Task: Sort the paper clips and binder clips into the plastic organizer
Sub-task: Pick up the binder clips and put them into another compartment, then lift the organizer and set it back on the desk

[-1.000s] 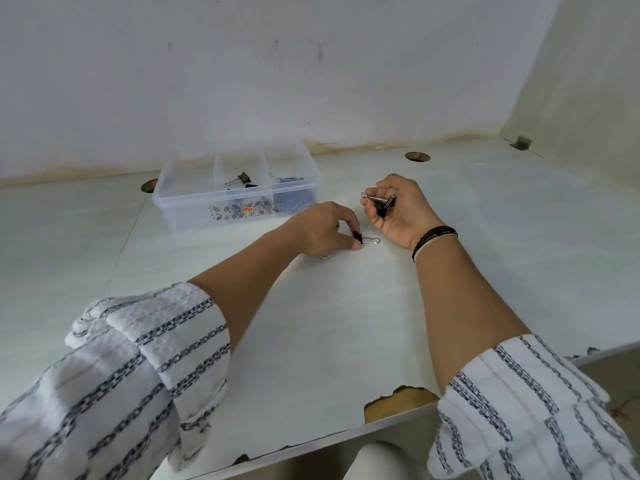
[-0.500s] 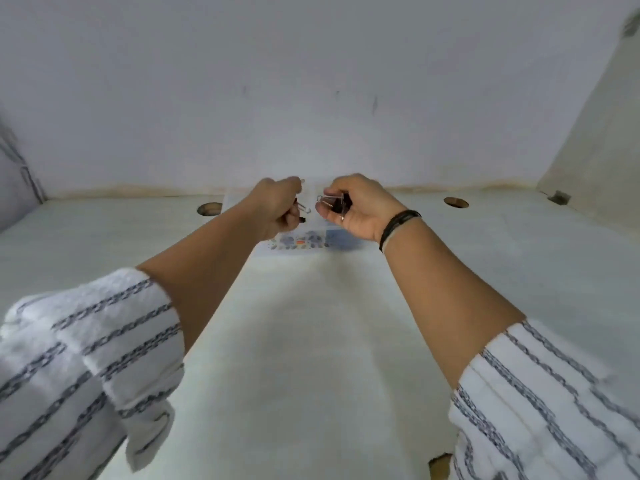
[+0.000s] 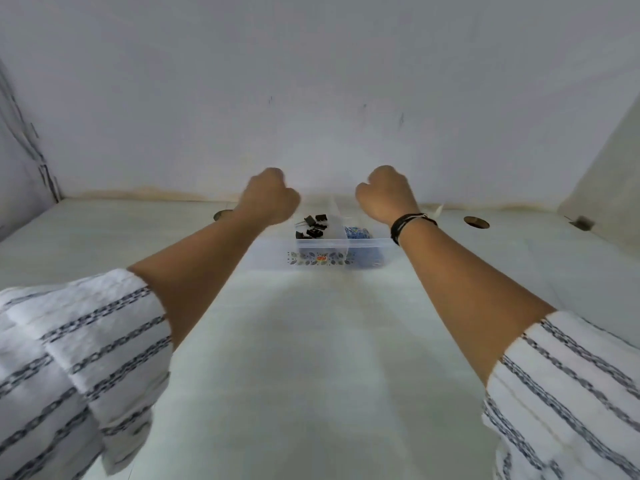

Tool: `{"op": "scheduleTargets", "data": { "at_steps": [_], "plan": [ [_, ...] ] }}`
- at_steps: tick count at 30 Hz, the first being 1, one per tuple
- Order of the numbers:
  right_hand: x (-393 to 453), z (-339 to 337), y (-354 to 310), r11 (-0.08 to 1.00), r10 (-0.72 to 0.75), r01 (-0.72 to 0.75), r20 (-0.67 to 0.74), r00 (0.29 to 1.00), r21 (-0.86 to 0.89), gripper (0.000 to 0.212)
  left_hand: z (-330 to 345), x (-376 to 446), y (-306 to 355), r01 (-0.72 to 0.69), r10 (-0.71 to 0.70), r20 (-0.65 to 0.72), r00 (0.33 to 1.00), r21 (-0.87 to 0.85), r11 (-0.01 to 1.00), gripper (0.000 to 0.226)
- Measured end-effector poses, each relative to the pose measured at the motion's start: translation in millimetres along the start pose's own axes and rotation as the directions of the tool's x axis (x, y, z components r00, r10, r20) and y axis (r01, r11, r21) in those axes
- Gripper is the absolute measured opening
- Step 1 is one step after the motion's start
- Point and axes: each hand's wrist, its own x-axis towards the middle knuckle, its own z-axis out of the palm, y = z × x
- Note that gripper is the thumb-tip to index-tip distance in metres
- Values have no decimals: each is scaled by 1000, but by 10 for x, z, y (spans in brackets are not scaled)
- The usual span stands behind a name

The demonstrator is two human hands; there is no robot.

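Above the clear plastic organizer [image 3: 313, 244], both hands hover with fingers curled under: the left hand [image 3: 269, 199] at about 10 o'clock from the box's middle, the right hand [image 3: 385, 195] at about 2 o'clock. Only their backs show, so whether either fist holds a clip cannot be told. A dark band [image 3: 408, 223] circles the right wrist, and both forearms emerge from white sleeves [image 3: 83, 344] woven with dark chain-like stripes.

Several black binder clips [image 3: 311, 226] with thin wire handles lie loose in the organizer's middle compartment. A tangle of blue paper clips [image 3: 356, 232] fills the compartment at their 3 o'clock, a translucent divider standing between the two. The left end of the box is hidden behind the left forearm. A band of small floral print runs along its glossy front wall.

No loose clips are visible on the pale, matte counter [image 3: 311, 358] in front, so the sort appears close to finished, barring anything concealed in the hands. Two round cable holes [image 3: 477, 222] pierce the counter near the stained back wall.
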Motion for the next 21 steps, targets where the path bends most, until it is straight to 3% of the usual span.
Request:
{"op": "scheduleTargets", "data": {
  "at_steps": [3, 5, 7, 10, 14, 21],
  "plan": [
    [-38, -19, 369, 979, 87, -79, 36, 996, -188, 22, -54, 49, -385, 125, -118, -42, 992, 198, 972, 33],
    [-86, 81, 564, 978, 192, -178, 141, 971, -107, 8, 17, 25, -566, 232, -237, 43, 971, 93, 968, 20],
    [-141, 153, 658, 966, 250, -256, 130, 959, 26, 12, 87, -41, -659, 280, -275, 90, 957, -49, 959, 14],
    [-213, 151, 706, 965, 240, -242, 38, 970, 104, 18, 51, -150, -720, 266, -262, 44, 964, -143, 953, 12],
    [-581, -75, 651, 964, 183, -184, 24, 983, 194, 17, -218, -529, -658, 211, -218, -22, 976, -177, 961, 27],
    [-1714, -347, 796, 976, 121, -129, 58, 991, 173, 13, -542, -1739, -844, 220, -226, -5, 974, -215, 951, 25]
  ]
}}
